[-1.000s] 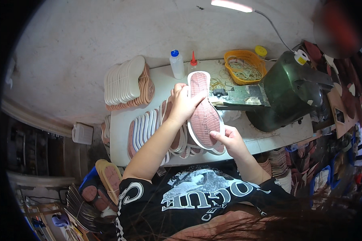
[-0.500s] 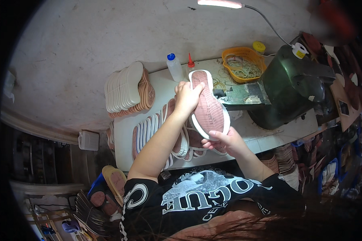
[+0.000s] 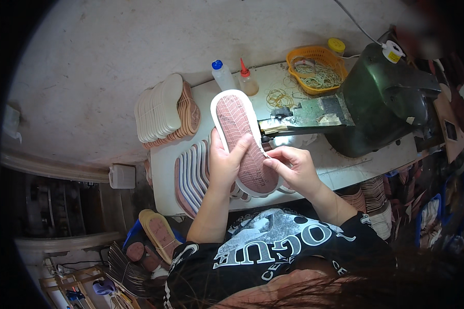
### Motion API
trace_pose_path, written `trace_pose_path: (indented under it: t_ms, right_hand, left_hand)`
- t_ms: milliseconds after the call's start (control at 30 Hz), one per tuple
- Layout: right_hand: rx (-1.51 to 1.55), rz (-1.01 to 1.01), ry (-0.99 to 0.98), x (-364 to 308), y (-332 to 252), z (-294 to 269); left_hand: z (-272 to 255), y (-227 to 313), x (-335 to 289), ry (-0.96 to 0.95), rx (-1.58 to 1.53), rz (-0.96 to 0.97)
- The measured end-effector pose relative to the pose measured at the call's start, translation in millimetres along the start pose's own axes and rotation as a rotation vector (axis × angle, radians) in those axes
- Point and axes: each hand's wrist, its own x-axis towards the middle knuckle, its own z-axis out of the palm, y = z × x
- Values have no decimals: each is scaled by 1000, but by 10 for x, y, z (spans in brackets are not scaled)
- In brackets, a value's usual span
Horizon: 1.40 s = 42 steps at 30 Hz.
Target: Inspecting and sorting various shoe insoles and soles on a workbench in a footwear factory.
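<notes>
head: fingers [image 3: 278, 165] seemingly at sole [image 3: 252, 160] edge

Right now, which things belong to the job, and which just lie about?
In the job:
pink sole, held by left hand, right hand at its edge
perhaps the green machine

Seemingly lying about:
orange basket
blue-capped bottle
red-tipped bottle

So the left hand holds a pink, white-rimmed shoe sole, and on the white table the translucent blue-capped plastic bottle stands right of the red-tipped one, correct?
No: the head view shows the translucent blue-capped plastic bottle standing left of the red-tipped plastic bottle on the white table. The left hand does hold the pink, white-rimmed shoe sole.
</notes>
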Motion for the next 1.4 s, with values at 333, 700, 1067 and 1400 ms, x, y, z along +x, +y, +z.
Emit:
trace_pose_path:
  t_ms: [333, 700, 1067, 1400]
  right_hand:
    - [1097, 355, -398, -18, 439, 0]
    - [472, 391, -418, 130, 180, -126]
    - [90, 63, -186, -23, 189, 114]
    - [577, 162, -43, 121, 213, -65]
  left_hand:
    - [9, -64, -199, -93, -232, -144]
    - [-56, -208, -202, -102, 61, 44]
    - [77, -149, 48, -19, -27, 68]
    - [-98, -691, 921, -48, 468, 9]
